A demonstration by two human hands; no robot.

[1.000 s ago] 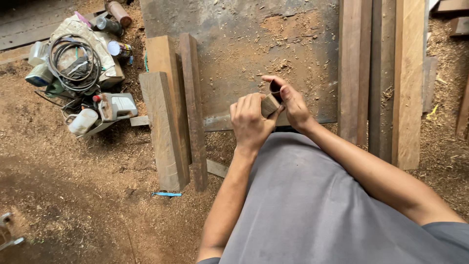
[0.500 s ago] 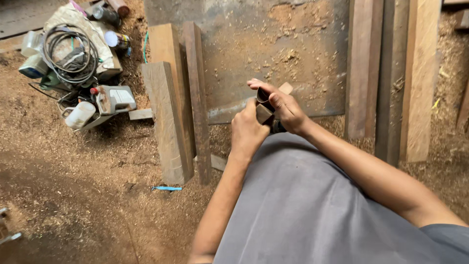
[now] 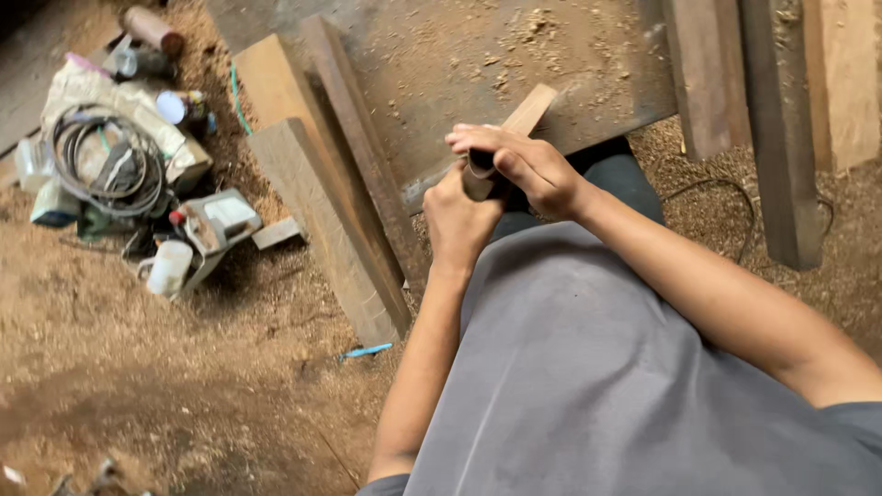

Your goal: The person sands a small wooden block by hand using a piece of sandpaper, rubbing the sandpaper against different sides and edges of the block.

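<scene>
Short wooden stick (image 3: 528,115) held up over the near edge of the counter (image 3: 514,64), slanting away from the body, far end pale and square-cut. Left hand (image 3: 459,225) wrapped in a fist around the stick's lower end, fingers closed tight. Right hand (image 3: 524,165) just above the left, touching it, fingers (image 3: 478,138) curled over a small dark piece (image 3: 481,163) pressed against the stick; what that piece is, impossible to tell. Both hands at the counter's front edge, above a grey-clothed lap.

Sawdust and chips scattered over the counter. Left of the counter, three planks (image 3: 317,211) leaning side by side. Right of the counter, more boards (image 3: 781,119) standing in a row. Further left of the planks, on the sawdust floor, a heap of gear: a coil of cable (image 3: 106,161) lying on a pale sack, a white cup (image 3: 170,266), a few small cans (image 3: 175,106); contents of cup and cans not visible. A blue pencil-like thing (image 3: 367,351) on the floor below the planks.
</scene>
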